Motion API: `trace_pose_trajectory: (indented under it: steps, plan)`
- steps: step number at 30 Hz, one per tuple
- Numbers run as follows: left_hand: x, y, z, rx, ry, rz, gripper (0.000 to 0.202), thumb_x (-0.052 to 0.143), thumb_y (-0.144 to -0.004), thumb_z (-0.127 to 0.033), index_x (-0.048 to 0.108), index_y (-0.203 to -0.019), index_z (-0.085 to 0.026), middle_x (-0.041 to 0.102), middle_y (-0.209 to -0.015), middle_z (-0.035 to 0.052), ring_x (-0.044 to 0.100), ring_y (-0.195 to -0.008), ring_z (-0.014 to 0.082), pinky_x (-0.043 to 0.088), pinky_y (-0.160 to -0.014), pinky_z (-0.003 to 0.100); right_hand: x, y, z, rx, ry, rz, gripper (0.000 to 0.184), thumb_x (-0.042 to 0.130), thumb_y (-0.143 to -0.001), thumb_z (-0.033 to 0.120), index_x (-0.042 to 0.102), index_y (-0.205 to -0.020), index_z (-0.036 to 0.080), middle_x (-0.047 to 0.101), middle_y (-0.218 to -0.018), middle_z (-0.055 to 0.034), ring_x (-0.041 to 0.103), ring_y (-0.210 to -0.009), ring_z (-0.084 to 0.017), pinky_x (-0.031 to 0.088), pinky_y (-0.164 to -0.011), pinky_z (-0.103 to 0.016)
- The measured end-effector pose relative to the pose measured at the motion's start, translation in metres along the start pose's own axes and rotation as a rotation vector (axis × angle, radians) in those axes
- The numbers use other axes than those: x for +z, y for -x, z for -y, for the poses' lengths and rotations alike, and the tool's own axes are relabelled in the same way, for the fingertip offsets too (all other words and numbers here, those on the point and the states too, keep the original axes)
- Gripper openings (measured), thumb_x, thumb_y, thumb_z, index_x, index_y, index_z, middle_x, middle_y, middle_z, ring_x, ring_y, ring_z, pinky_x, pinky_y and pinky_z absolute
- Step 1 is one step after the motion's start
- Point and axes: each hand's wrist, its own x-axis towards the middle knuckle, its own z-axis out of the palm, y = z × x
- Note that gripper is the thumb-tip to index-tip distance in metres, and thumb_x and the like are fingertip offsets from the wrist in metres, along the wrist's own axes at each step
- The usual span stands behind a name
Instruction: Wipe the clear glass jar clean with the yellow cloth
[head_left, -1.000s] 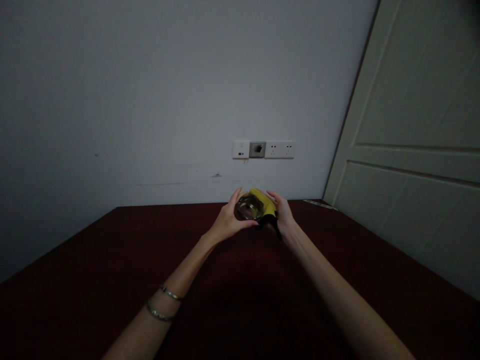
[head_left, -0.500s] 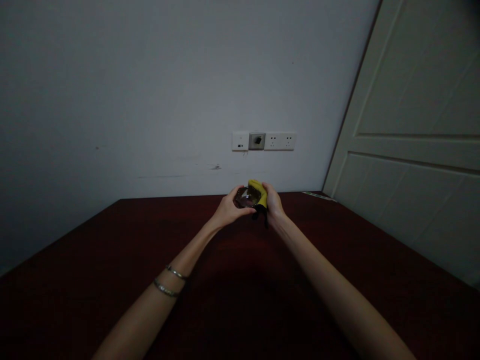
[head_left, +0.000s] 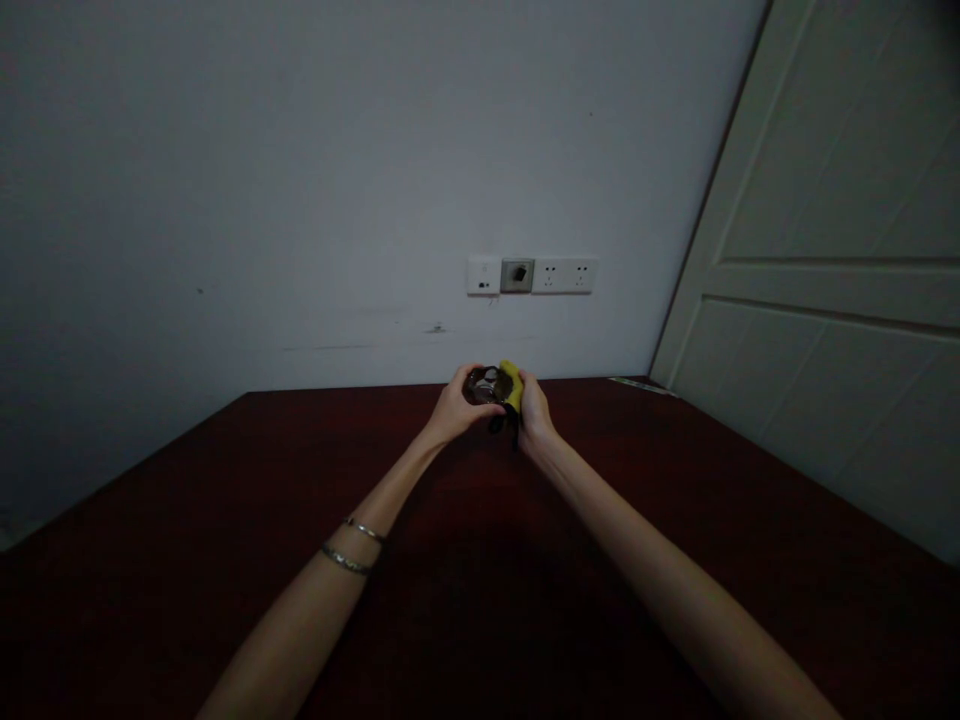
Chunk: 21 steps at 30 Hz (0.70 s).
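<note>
My left hand [head_left: 451, 408] is closed round the left side of a round, see-through glass dish [head_left: 486, 388], its thumb along the lower edge. Dark, shiny facets show in the dish, but its exact kind is hard to make out. Against the dish's right side, my right hand [head_left: 535, 410] presses a soft yellow cloth [head_left: 513, 384]. A black part [head_left: 513, 424] dangles below the cloth. Most of the right fingers are hidden behind the cloth and dish. Both hands are held up over the far part of a dark red table [head_left: 480, 540].
Behind the table stands a pale wall [head_left: 337, 200] with a row of sockets and switches [head_left: 532, 276]. A white panelled door [head_left: 832, 300] leans in view at the right. A thin strip [head_left: 642, 385] lies at the table's far right edge.
The dish and cloth have moved slightly left, and the dish has turned a little in my hands. My right hand has shifted left with the cloth. The view has tilted slightly.
</note>
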Motion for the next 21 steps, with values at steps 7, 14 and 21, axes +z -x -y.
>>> trace_pose_trajectory:
  steps: [7, 14, 21]
  plan:
    - [0.015, 0.008, 0.001, -0.078, 0.150, 0.034, 0.086, 0.078, -0.064, -0.038, 0.031, -0.132, -0.013, 0.050, -0.130, 0.0197, 0.048, -0.123, 0.0306, 0.034, -0.106, 0.049, -0.009, -0.013, 0.013, 0.056, 0.105, -0.020, 0.023, 0.047, -0.081, 0.027, 0.059, -0.063, 0.019, 0.058, -0.050, 0.0028, 0.049, -0.044, -0.011, 0.039, -0.043, -0.022]
    - [-0.003, 0.002, -0.006, -0.098, 0.294, 0.277, 0.076, 0.078, -0.062, -0.024, 0.044, -0.130, -0.013, 0.053, -0.131, 0.0185, 0.055, -0.117, 0.0294, 0.034, -0.106, 0.053, -0.014, -0.016, 0.021, 0.097, 0.173, -0.010, 0.027, 0.043, -0.083, 0.024, 0.055, -0.059, 0.020, 0.053, -0.045, 0.0018, 0.045, -0.040, -0.012, 0.039, -0.041, -0.023]
    - [-0.013, -0.001, -0.012, -0.167, 0.293, 0.209, 0.073, 0.085, -0.047, -0.015, 0.056, -0.113, -0.010, 0.063, -0.117, 0.0174, 0.060, -0.108, 0.0266, 0.037, -0.103, 0.052, -0.009, -0.013, 0.014, 0.099, 0.210, 0.043, 0.028, 0.041, -0.084, 0.026, 0.057, -0.061, 0.019, 0.057, -0.050, 0.0010, 0.048, -0.042, -0.012, 0.040, -0.042, -0.023]
